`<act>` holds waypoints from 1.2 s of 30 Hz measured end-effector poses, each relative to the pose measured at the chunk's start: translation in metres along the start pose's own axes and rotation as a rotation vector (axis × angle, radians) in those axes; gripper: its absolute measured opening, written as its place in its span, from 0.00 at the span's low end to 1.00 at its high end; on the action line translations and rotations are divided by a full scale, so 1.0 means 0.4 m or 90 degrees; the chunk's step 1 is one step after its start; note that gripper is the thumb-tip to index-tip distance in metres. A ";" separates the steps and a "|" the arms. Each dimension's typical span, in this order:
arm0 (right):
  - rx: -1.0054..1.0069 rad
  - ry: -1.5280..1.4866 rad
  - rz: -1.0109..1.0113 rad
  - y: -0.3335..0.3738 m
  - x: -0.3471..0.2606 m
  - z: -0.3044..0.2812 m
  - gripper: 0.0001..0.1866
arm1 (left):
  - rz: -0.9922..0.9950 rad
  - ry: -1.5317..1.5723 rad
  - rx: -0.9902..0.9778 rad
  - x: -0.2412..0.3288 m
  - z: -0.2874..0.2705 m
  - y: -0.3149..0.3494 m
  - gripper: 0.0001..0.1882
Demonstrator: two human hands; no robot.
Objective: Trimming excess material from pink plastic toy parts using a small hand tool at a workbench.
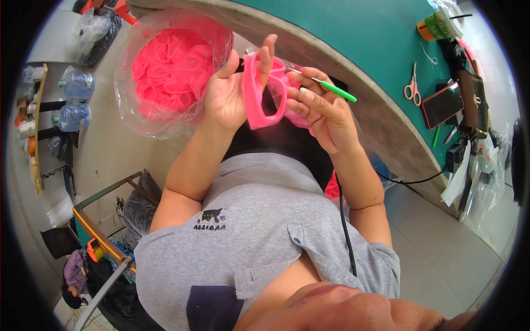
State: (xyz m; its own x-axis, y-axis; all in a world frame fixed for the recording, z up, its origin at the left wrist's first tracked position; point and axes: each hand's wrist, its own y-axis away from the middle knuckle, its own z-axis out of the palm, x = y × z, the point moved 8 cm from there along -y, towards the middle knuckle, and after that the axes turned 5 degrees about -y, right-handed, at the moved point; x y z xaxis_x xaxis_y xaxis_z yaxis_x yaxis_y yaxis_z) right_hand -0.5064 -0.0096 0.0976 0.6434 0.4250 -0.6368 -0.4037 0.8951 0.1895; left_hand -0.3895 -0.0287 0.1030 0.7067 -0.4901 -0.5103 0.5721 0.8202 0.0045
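A soft pink piece shaped like a goggle frame (252, 96), with large openings, is held up in front of my chest. My left hand (227, 99) carries it, with fingers passed through an opening and the thumb standing apart. At its other side is my right hand (328, 113), curled around a thin tool with a green handle (338, 91). The tool's slim metal tip points toward the pink piece. Some right fingertips lie against or just beside the piece; I cannot tell which.
A clear bag (127, 105) full of similar pink pieces (174, 71) stands at left. The green table (353, 33) curves across the far side, bearing scissors (412, 85), a phone (443, 105) and a cup (436, 26). A black cable (411, 182) hangs off its edge. Another person (74, 276) is at lower left.
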 end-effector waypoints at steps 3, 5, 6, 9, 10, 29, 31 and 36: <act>-0.015 0.005 -0.098 -0.003 -0.032 0.010 0.17 | 0.053 -0.126 -0.004 0.007 -0.007 -0.009 0.26; 0.064 0.206 -0.320 0.008 -0.110 -0.010 0.15 | 0.053 -0.213 0.006 -0.015 0.003 -0.009 0.26; 0.078 0.309 -0.442 0.018 -0.148 -0.009 0.12 | 0.033 -0.498 0.039 -0.035 0.002 -0.008 0.25; -0.078 0.569 -0.509 0.000 -0.182 0.062 0.10 | -0.059 -0.812 0.083 -0.087 -0.005 0.006 0.23; -0.120 0.573 -0.406 -0.021 -0.161 0.070 0.07 | -0.088 -0.862 0.100 -0.091 -0.012 0.012 0.22; -0.029 -0.101 -0.303 -0.005 -0.248 -0.036 0.09 | -0.022 -0.910 -0.055 -0.107 -0.116 -0.036 0.30; -0.001 -0.098 -0.324 0.000 -0.252 -0.064 0.08 | 0.071 -0.763 -0.068 -0.088 -0.072 -0.031 0.24; 0.209 0.361 -0.433 0.036 -0.247 -0.075 0.10 | 0.215 -0.844 -0.099 -0.031 0.018 -0.002 0.14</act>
State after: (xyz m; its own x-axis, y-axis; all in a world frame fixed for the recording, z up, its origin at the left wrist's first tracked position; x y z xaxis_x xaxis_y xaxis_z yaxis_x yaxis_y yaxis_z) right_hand -0.5952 -0.0429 0.1406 0.2256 -0.2546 -0.9404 0.2005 0.9567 -0.2109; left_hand -0.3957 -0.0252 0.1155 0.7150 -0.1024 0.6916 0.3056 0.9355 -0.1774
